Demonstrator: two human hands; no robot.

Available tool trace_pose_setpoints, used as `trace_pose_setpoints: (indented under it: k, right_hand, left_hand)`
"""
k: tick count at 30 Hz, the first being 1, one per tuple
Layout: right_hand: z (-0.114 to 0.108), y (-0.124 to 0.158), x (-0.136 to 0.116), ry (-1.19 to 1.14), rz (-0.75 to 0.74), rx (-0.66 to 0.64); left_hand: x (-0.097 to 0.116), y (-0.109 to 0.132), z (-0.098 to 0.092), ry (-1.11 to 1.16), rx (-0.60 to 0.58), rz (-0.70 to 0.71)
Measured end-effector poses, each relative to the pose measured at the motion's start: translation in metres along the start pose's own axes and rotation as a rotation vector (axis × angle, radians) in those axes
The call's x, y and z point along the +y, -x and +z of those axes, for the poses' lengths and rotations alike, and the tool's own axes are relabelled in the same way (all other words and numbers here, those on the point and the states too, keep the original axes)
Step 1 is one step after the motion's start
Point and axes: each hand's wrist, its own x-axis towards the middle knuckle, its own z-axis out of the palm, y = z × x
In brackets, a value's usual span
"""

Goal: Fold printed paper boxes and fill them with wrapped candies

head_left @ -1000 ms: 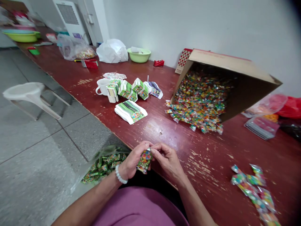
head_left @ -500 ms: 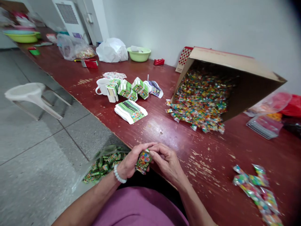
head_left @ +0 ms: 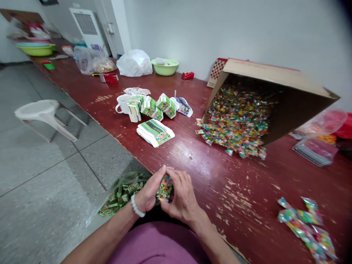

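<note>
Between my two hands, over the table's front edge, is a small green printed candy box [head_left: 164, 187]. My left hand [head_left: 150, 189] is closed along its left side, a beaded bracelet on the wrist. My right hand [head_left: 183, 192] wraps the box's right side, fingertips meeting the left ones at the top. Below to the left, a clear plastic bag [head_left: 95, 212] holds many similar green boxes [head_left: 121, 196]. Ahead on the table lies a stack of flat green-and-white cartons [head_left: 155, 132]. Behind it stand bundles of folded green cartons [head_left: 151, 108] by a white mug [head_left: 123, 103].
A tipped cardboard box [head_left: 299, 79] spills wrapped candies [head_left: 233, 128] onto the red table [head_left: 209, 176]. Several candy packets [head_left: 302, 227] lie at right. A green basin [head_left: 165, 67], white bag [head_left: 134, 63] and red tape dispenser [head_left: 187, 75] stand behind. A white stool [head_left: 46, 113] is left.
My right hand has shifted from the box's top corner to wrap its right side, its thumb now near the bottom. The box has moved slightly left, and the view has tilted a little.
</note>
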Motion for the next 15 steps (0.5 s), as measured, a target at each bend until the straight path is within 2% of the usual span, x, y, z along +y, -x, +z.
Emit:
trace_pose_setpoints:
  k: [2, 5, 8, 10, 12, 14, 15]
  right_hand:
    - [0.008, 0.0, -0.003, -0.039, 0.012, -0.045]
    - [0.013, 0.004, 0.001, -0.043, 0.01, -0.128]
    - [0.012, 0.012, 0.02, 0.023, 0.105, -0.058]
    - [0.01, 0.017, 0.034, 0.048, 0.19, 0.021]
    - [0.008, 0.019, 0.043, 0.059, 0.211, 0.042]
    - [0.008, 0.021, 0.046, 0.073, 0.187, 0.019]
    - [0.008, 0.021, 0.046, 0.078, 0.177, 0.009]
  left_hand:
    - [0.0, 0.004, -0.014, -0.093, 0.051, 0.048]
    - [0.001, 0.015, -0.047, -0.327, 0.133, 0.105]
    - [0.009, 0.027, -0.085, -0.764, 0.186, 0.162]
    - [0.021, 0.027, -0.099, -1.072, 0.285, 0.25]
    - [0.035, 0.014, -0.098, -1.278, 0.359, 0.409]
    - [0.052, -0.013, -0.083, -1.436, 0.375, 0.626]
    - [0.059, -0.03, -0.072, -1.518, 0.42, 0.706]
